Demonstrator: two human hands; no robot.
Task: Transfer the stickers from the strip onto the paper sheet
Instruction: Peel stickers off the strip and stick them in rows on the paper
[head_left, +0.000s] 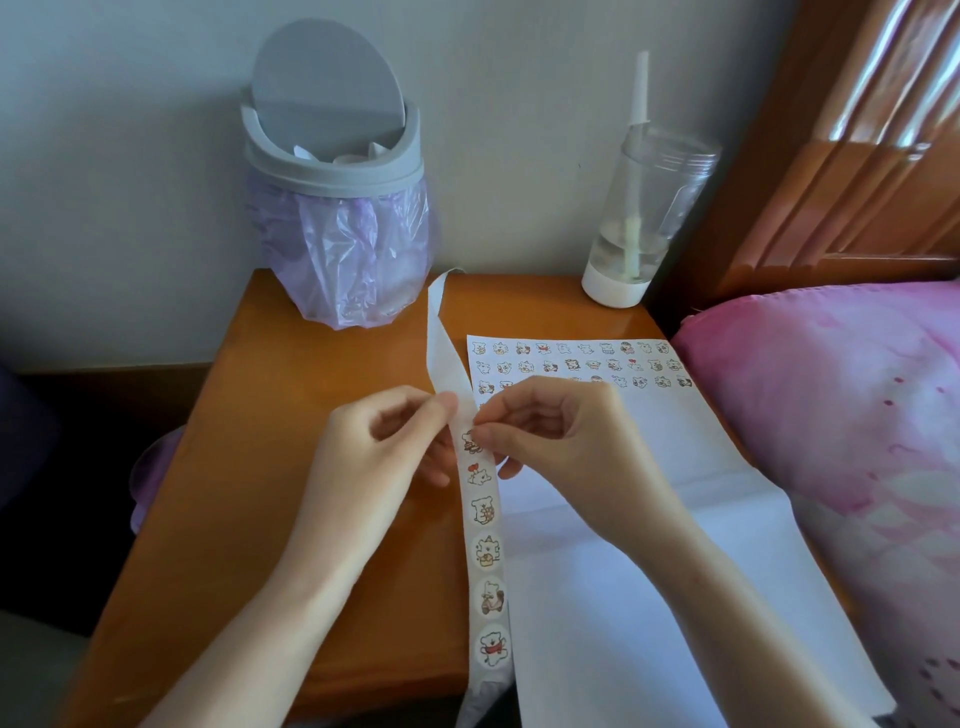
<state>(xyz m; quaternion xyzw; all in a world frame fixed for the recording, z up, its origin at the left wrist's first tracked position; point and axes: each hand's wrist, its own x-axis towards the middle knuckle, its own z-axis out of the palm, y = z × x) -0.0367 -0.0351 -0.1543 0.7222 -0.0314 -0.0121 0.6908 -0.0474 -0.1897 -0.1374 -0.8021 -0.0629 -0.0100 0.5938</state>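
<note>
Strip held over the table: we see the left hand pinching it steady so the right hand can pinch up the farthest sticker. The paper sheet lies just right, within easy reach.

Wood table left of strip and blank lower sheet open; bin, bottle block back edge, pillow crowds right.
</note>
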